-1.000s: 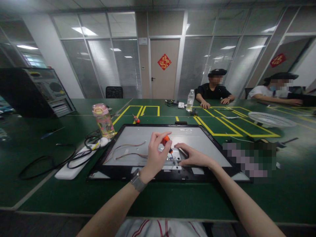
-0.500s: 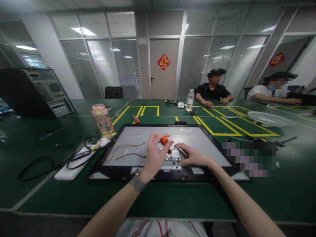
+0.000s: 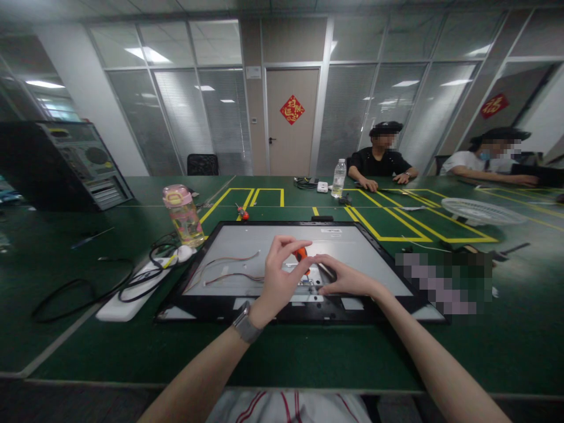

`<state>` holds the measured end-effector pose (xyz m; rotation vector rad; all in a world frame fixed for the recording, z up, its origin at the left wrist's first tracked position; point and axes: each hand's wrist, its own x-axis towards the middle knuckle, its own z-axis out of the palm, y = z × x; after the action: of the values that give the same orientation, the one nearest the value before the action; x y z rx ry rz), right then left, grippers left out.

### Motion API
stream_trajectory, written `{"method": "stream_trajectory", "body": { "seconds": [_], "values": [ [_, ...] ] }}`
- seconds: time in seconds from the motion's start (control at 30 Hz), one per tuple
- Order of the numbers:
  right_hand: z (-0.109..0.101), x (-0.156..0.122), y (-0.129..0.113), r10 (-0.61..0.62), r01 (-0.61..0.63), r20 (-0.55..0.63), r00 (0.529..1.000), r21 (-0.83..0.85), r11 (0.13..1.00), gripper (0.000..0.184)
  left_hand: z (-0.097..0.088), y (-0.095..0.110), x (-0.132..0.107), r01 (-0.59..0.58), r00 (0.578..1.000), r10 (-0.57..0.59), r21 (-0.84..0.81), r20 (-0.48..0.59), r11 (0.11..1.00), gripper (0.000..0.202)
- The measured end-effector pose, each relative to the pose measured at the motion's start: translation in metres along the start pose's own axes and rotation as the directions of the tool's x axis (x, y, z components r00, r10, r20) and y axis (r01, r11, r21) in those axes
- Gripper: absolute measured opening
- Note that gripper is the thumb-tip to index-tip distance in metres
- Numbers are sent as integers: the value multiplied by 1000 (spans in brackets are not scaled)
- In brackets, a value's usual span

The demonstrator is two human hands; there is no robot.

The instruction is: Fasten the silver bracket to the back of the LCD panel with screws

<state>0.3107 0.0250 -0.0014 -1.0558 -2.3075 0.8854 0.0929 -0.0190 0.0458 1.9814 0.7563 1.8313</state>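
A flat monitor panel [image 3: 247,241] in a black frame lies face down on the green table [image 3: 110,346], with thin red-and-white wires [image 3: 224,267] across its grey back. My left hand [image 3: 279,276], a watch on its wrist, is closed round a small orange-handled screwdriver [image 3: 302,255] held upright over a small circuit board [image 3: 308,285] near the panel's front edge. My right hand [image 3: 346,279] rests on the panel just right of the screwdriver, fingers curled and pressed down on the board area.
A pink-lidded bottle [image 3: 181,215], black cables [image 3: 88,288] and a white strip [image 3: 127,296] lie at the left, a computer case [image 3: 66,164] further back. A second orange screwdriver [image 3: 241,212], a water bottle [image 3: 339,179], a fan grille [image 3: 482,211]. Two seated people at back right.
My left fingers have shifted on the screwdriver handle, turning it slightly; the handle has moved a little to the right. My right hand has stayed in place.
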Motion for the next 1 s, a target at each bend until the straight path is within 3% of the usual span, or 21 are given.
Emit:
{"method": "stream_trajectory", "body": {
  "seconds": [0.07,0.27,0.47,0.63,0.73,0.87,1.0],
  "values": [
    [0,0,0,13,-13,1,1000,-1,1000,75,-1,0,1,9,999,-9,-2,-32,1000,14],
    [0,0,3,32,-32,-4,999,-11,999,76,-2,0,0,107,994,-104,-108,34,988,25],
    [1,0,4,24,-24,-5,1000,-12,1000,75,-2,-2,1,127,991,-128,-27,-37,992,18],
    [0,-1,3,27,-27,0,1000,-15,1000,75,-2,-4,-1,191,982,-190,-125,22,974,29],
    [0,0,3,17,-17,-2,1000,-14,1000,75,-1,-6,-1,149,989,-146,-96,32,984,26],
    [0,0,3,2,-2,-2,1000,-12,1000,76,1,-3,-1,81,996,-81,10,-37,997,17],
    [0,0,4,12,-12,-8,1000,-15,1000,74,-1,1,-1,99,995,-99,-44,-5,994,22]
  ]
}}
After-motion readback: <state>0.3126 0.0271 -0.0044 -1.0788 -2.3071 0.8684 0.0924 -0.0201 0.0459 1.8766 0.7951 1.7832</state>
